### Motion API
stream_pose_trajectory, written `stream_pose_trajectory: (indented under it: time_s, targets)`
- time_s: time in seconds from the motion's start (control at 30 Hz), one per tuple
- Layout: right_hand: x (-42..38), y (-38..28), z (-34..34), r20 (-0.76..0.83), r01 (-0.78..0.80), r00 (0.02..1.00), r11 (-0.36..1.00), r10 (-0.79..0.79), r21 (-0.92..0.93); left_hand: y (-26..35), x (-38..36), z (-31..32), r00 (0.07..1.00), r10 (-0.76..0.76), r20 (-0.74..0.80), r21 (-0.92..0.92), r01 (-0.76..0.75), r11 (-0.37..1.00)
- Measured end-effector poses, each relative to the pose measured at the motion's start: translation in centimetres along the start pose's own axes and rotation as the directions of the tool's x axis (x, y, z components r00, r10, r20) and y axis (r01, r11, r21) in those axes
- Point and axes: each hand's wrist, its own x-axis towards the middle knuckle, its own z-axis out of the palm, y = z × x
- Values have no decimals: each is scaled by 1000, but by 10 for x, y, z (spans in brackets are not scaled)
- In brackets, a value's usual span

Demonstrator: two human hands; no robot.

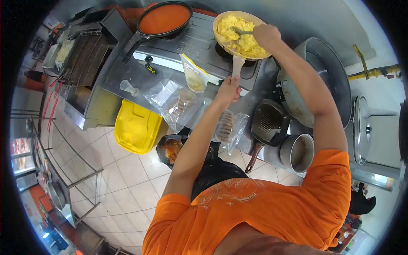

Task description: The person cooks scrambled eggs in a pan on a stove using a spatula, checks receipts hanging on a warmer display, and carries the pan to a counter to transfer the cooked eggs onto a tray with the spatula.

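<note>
My left hand [229,91] is closed around the light handle of a cream-coloured pan [219,21] on the stove. Scrambled eggs [248,44] fill much of this pan. My right hand [267,37] grips a utensil [241,31] whose head rests in the eggs. To the left on the same stove [193,36] sits a dark pan [190,10] of orange-red sauce [165,19]. An upright pouch [194,75] stands near the stove's front edge, left of my left hand.
Plastic bags of patties [185,100] lie along the counter's front. A square grill pan [268,123], a small pot [297,152] and a large pot [340,80] stand right. A yellow lidded bin [137,127] is below the counter; a metal rack [87,177] stands left.
</note>
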Motion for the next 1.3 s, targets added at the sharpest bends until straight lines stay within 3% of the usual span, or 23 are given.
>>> stream_pose_trajectory:
  time_s: [0.1, 0.23, 0.33, 0.4, 0.57, 0.7, 0.77, 0.83, 0.9, 0.93, 1.0, 1.03, 1.1, 1.13, 1.2, 1.3]
  targets:
    - [-7, 18, -33, 73, -53, 996, 998, 55, -25, -6, 8, -6, 1000, 24, -9, -37, -24, 999]
    - [-51, 36, -67, 156, 79, 986, 988, -58, -132, 1, 7, -6, 999, 53, -3, -144, -53, 988]
    - [-83, 22, -63, 241, 98, 969, 983, -58, -156, 5, 14, -13, 997, 38, 68, -263, -18, 965]
    - [-76, 20, -26, 194, 65, 980, 986, -35, -150, 0, 19, -15, 983, 11, 185, -249, 36, 968]
    - [-20, 32, 35, 70, -83, 994, 995, 87, -50, 4, 16, -12, 981, -39, 192, -180, 74, 981]
    - [23, 44, 58, 20, -110, 994, 990, 109, 88, 6, 19, -13, 980, -70, 188, -123, 94, 988]
    - [44, 58, 74, 36, 26, 999, 990, -31, 141, 5, 19, -11, 981, -68, 182, -137, 94, 986]
    - [34, 65, 51, -5, 106, 994, 986, -106, 125, 6, 18, -16, 984, -59, 168, -154, 86, 984]
    - [-7, 56, 1, 26, 7, 1000, 991, -10, 137, 5, 18, -23, 950, -57, 307, -375, 176, 910]
    - [-28, 47, -16, 27, 13, 999, 990, -17, 138, -5, 24, -29, 952, -56, 302, -379, 174, 909]
    - [-57, 29, -42, 111, 48, 993, 999, -47, -4, -33, 50, -46, 990, -56, 126, -397, 102, 912]
    - [-59, 17, -31, 105, 44, 993, 999, -43, -7, -46, 60, -54, 990, -51, 130, -394, 99, 914]
    - [-65, -4, 9, 79, 86, 993, 996, -83, -39, -78, 75, -65, 996, -85, -27, -115, 81, 990]
    - [-64, -1, 8, 82, 78, 994, 996, -75, -43, -93, 84, -67, 996, -87, -18, -113, 85, 990]
    - [-50, 7, 2, 73, 48, 996, 997, -44, -59, -112, 102, -73, 986, 92, -142, -31, -98, 995]
    - [-66, 13, -50, 130, -50, 990, 998, 54, -31, -128, 116, -73, 955, 123, -269, -117, -160, 980]
